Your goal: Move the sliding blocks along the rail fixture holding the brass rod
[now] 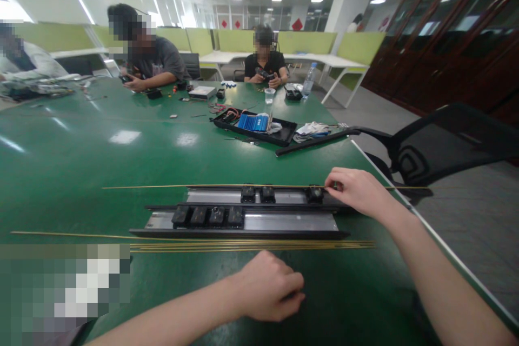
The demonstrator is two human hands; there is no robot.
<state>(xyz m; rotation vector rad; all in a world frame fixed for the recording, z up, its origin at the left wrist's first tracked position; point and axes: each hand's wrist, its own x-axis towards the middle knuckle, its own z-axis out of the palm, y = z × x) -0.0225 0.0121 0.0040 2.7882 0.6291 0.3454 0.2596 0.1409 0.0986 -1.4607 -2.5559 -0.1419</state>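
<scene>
My right hand [354, 189] is closed in a pinch on a long thin brass rod [214, 186], at the right part of the rear metal rail [286, 195]. That rod runs along the rail's far edge and shows again to the right of my hand. Just left of my fingertips is a black block [314, 194]; two more sit further left in the same rail. My left hand [272, 286] is loosely curled above the table in front, with nothing visible in it. Between the hands lie the front metal rail [290, 221], with several black blocks [217, 217], and several brass rods [243, 245].
Further back on the green table [162, 159] stand a black tray [286, 132] with a blue item [253, 122], gloves [312, 131], a plastic cup [269, 96] and a bottle [309, 81]. A mesh chair [450, 140] is at the right. Other people sit across the table.
</scene>
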